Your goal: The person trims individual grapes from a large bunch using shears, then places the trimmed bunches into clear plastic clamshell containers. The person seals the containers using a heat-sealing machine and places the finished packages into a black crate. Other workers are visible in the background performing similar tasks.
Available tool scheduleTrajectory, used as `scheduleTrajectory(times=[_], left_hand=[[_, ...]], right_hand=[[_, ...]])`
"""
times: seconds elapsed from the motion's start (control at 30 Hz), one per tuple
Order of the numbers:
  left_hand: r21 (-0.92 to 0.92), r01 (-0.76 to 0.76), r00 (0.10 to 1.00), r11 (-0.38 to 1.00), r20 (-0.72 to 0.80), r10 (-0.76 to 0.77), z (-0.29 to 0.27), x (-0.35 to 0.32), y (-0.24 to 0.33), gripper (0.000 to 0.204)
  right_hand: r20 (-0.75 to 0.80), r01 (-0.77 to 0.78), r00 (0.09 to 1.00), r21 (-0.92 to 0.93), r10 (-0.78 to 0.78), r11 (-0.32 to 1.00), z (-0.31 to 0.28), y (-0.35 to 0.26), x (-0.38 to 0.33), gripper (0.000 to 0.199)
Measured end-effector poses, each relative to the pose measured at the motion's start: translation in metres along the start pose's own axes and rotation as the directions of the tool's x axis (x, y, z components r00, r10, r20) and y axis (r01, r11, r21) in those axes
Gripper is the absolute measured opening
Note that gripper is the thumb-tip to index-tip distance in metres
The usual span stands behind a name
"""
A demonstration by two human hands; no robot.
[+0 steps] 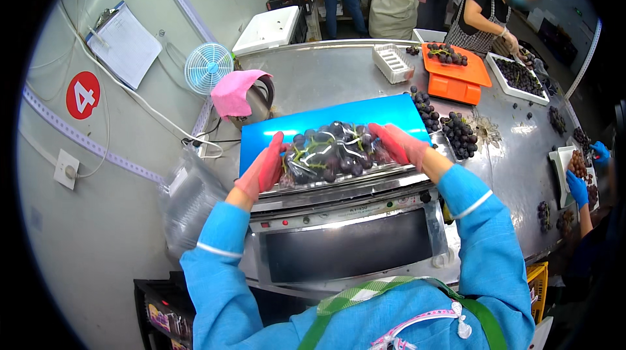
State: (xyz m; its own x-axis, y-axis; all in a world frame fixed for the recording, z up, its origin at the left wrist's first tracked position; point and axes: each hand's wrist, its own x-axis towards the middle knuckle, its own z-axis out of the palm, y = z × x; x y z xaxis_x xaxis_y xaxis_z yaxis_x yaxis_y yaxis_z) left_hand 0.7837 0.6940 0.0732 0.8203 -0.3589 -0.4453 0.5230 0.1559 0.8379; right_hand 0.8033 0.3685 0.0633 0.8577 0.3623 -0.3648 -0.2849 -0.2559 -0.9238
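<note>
A tray pack of dark grapes (329,154) with green stems sits under shiny clear film between my hands. My left hand (263,169), in a pinkish-red glove, grips its left end. At the opposite end, my right hand (400,145) in a matching glove holds on, thumb toward the film. The pack is over the front part of a wrapping machine (342,208), whose blue sheet (280,130) lies just behind. A dark flat plate (349,246) fills the machine's near side. The pack's underside is hidden.
Loose grape bunches (460,136) lie right of the machine. Beyond are an orange scale (456,73) with grapes and empty clear trays (393,63). A pink cloth (240,92) drapes a metal jug (261,105). A person (486,17) and blue-gloved hands (577,188) work to the right.
</note>
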Motion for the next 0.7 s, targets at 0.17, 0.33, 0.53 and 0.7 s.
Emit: scheduleTrajectory(times=[0.17,0.33,0.53,0.7], left_hand=[[0.244,-0.067,0.987,0.967,-0.128,0.101,0.029,-0.080,-0.039,0.062],[0.417,-0.288,0.930,0.862,-0.095,0.356,0.043,-0.135,-0.103,0.052],[0.028,-0.232,0.953,0.972,-0.192,0.233,0.050,-0.150,-0.150,0.043],[-0.158,-0.346,0.937,0.925,-0.117,0.331,0.050,-0.160,-0.158,0.045]], right_hand=[[-0.134,0.044,0.991,0.136,-0.026,0.990,0.042,0.018,-0.085,0.040],[-0.219,0.167,0.958,-0.101,-0.185,0.981,0.081,0.076,-0.134,0.040],[-0.164,-0.047,0.979,0.398,0.122,0.916,0.105,0.105,-0.150,0.033],[-0.052,-0.017,0.996,0.714,0.078,0.700,0.111,0.076,-0.174,0.034]])
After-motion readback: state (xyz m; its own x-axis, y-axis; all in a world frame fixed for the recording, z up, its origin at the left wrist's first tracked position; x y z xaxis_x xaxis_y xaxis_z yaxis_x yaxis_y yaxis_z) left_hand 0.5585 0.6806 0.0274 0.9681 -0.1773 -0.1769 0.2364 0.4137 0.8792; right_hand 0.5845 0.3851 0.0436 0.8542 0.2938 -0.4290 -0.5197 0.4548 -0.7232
